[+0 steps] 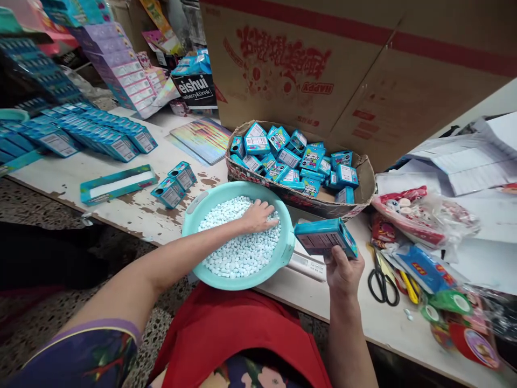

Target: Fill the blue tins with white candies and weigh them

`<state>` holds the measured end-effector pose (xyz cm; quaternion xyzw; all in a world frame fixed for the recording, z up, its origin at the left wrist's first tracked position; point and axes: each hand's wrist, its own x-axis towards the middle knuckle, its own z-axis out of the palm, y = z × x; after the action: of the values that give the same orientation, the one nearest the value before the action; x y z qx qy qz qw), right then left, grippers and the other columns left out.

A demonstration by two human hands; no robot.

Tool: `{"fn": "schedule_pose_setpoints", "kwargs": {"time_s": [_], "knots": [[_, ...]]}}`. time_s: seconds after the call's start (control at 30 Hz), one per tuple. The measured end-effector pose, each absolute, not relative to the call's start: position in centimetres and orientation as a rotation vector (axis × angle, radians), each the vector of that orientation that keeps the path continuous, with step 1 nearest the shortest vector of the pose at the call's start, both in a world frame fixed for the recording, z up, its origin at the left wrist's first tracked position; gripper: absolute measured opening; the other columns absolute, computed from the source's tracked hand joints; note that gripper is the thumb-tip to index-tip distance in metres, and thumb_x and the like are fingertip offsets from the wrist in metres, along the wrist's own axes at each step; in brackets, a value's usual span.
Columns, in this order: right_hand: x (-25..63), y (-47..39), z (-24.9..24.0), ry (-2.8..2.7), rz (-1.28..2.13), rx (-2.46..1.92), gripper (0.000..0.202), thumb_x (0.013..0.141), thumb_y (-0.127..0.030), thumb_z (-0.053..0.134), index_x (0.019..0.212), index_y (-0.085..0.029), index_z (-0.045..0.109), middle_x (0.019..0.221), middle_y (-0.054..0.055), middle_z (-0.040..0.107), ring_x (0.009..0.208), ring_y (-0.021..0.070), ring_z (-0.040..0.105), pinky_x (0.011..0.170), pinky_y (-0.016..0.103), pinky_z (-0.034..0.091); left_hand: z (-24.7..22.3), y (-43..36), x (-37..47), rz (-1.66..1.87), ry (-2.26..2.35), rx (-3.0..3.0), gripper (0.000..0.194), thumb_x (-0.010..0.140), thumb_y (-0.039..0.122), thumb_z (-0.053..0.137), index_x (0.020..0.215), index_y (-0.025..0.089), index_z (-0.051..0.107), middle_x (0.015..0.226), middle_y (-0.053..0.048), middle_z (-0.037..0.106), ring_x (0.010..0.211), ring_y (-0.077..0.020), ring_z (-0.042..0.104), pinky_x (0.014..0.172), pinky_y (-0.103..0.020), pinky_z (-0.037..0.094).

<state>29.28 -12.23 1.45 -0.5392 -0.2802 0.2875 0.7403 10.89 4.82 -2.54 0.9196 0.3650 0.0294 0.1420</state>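
A turquoise plastic basin (238, 188) full of small pale blue-white candies (234, 258) stands at the table's front edge. My left hand (258, 217) reaches into the candies, palm down, fingers apart and slightly bent; what lies under the palm is hidden. To the right of the basin, my right hand (343, 269) grips a small blue candy box (323, 237), tilted, with its printed side facing me. Behind the basin, a cut-down cardboard box (363, 188) holds several similar blue boxes in a loose heap.
A white scale (307, 265) sits partly under the basin. Two small blue boxes (173, 186) and a blue display tray (117, 184) lie to the left, near rows of boxes (92, 129). Black-handled scissors (383, 283) and tape rolls (450, 302) lie right. A large carton (343, 70) rises behind.
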Motion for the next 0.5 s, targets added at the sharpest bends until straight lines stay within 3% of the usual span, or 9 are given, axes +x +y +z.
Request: {"fn": "schedule_pose_setpoints", "kwargs": {"time_s": [0.13, 0.5], "knots": [[29.5, -12.7, 1.1, -0.538, 0.618, -1.183, 0.040, 0.056, -0.041, 0.084, 0.072, -0.018, 0.055, 0.056, -0.006, 0.054, 0.039, 0.0045, 0.041, 0.033, 0.017, 0.030, -2.7, 1.8, 10.1, -0.008, 0.883, 2.719, 0.047, 0.088, 0.054, 0.043, 0.116, 0.020, 0.058, 0.110, -0.012, 0.060, 0.103, -0.0309, 0.051, 0.085, -0.044, 0.039], [28.6, -12.3, 1.1, -0.569, 0.688, -1.180, 0.039, 0.061, -0.041, 0.082, 0.081, -0.019, 0.058, 0.059, -0.006, 0.053, 0.044, 0.0058, 0.042, 0.039, 0.017, 0.030, -1.3, -2.0, 5.2, -0.236, 0.869, 2.746, 0.029, 0.088, 0.039, 0.045, 0.103, 0.021, 0.062, 0.101, -0.010, 0.064, 0.084, -0.0254, 0.062, 0.068, -0.034, 0.044]]}}
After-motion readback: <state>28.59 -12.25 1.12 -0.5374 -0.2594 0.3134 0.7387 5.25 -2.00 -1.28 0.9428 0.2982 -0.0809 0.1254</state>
